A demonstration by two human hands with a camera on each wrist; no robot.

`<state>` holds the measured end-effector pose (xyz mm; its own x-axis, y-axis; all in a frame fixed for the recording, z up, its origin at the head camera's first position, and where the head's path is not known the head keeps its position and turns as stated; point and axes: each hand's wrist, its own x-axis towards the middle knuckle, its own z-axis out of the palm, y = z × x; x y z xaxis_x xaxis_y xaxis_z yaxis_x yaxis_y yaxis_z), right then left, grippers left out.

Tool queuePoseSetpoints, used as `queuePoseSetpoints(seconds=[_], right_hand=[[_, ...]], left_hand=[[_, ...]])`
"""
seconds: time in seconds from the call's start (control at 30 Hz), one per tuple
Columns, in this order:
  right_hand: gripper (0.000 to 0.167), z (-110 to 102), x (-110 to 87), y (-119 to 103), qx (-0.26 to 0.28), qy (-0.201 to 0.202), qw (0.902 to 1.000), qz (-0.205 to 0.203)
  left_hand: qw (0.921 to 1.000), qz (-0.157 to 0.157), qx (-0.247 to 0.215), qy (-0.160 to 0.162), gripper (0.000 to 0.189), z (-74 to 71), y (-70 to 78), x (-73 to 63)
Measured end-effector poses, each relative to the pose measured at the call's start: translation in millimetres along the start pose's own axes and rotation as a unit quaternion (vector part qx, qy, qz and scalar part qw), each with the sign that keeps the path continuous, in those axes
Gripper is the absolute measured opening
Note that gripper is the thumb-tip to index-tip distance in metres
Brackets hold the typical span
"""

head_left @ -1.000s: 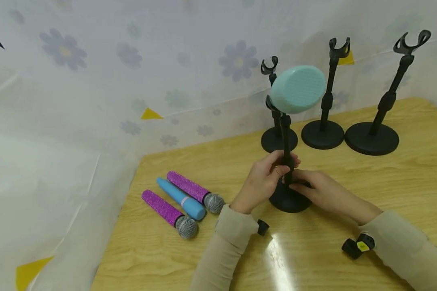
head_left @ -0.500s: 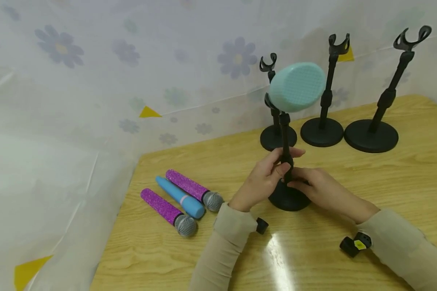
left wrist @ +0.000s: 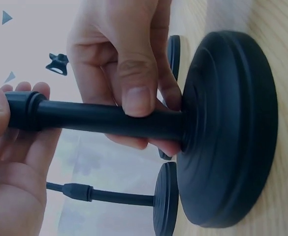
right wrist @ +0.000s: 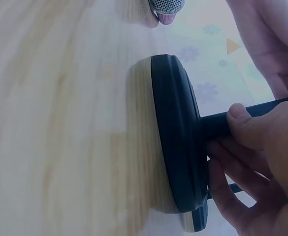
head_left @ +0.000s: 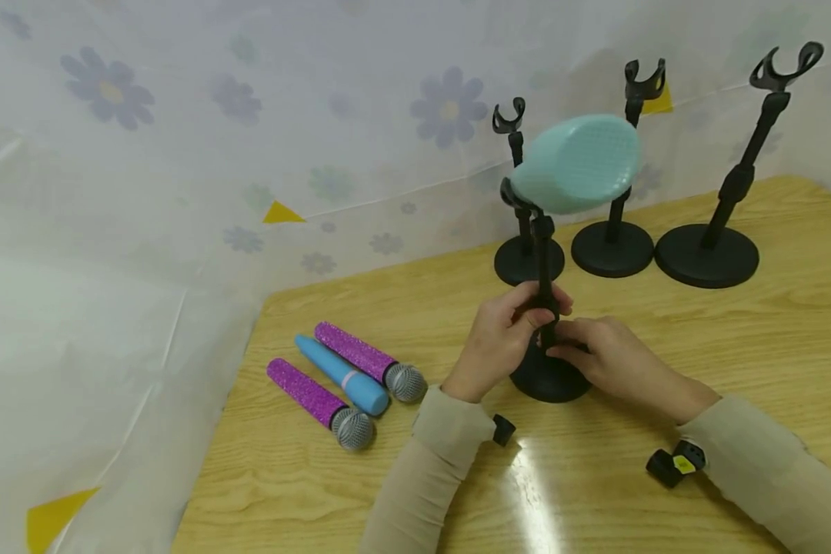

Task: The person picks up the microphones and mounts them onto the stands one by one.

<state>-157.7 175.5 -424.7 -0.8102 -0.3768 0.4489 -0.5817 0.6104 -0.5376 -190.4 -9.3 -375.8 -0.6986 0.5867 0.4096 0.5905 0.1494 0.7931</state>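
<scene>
A black microphone stand (head_left: pixel 551 382) is upright in front of me, its round base at the tabletop. In its clip lies a mint-green microphone (head_left: pixel 582 163), head towards me and to the right. My left hand (head_left: pixel 490 340) grips the collar partway up the pole, thumb on the near side. Lower down, my right hand (head_left: pixel 612 363) pinches the pole just above the base, as the left wrist view shows with the thumb across the pole (left wrist: pixel 109 119). In the right wrist view the base (right wrist: pixel 178 135) appears edge-on beside the wood.
Behind are three more black stands (head_left: pixel 612 250) with bare clips. To the left lie two purple glitter microphones (head_left: pixel 308 392) with silver heads and a blue microphone (head_left: pixel 342 375) between them. A flowered sheet (head_left: pixel 353 115) hangs along the table's back and left edges.
The mint-green microphone's head has swung to the right, so more of its side shows. Both hands have stayed at nearly the same places on the pole.
</scene>
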Motion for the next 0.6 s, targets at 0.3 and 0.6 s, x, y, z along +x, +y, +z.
queuePoseSetpoints(seconds=[0.3, 0.6], right_hand=[[0.015, 0.2, -0.9, 2.0, -0.006, 0.006, 1.0, -0.003], [0.016, -0.8, 0.1, 1.2, 0.0, 0.0, 1.0, 0.002]], left_hand=[[0.9991, 0.004, -0.007, 0.043, 0.023, 4.1, -0.4, -0.8], [0.9972, -0.001, -0.043, 0.062, 0.029, 6.8, 1.2, -3.2]])
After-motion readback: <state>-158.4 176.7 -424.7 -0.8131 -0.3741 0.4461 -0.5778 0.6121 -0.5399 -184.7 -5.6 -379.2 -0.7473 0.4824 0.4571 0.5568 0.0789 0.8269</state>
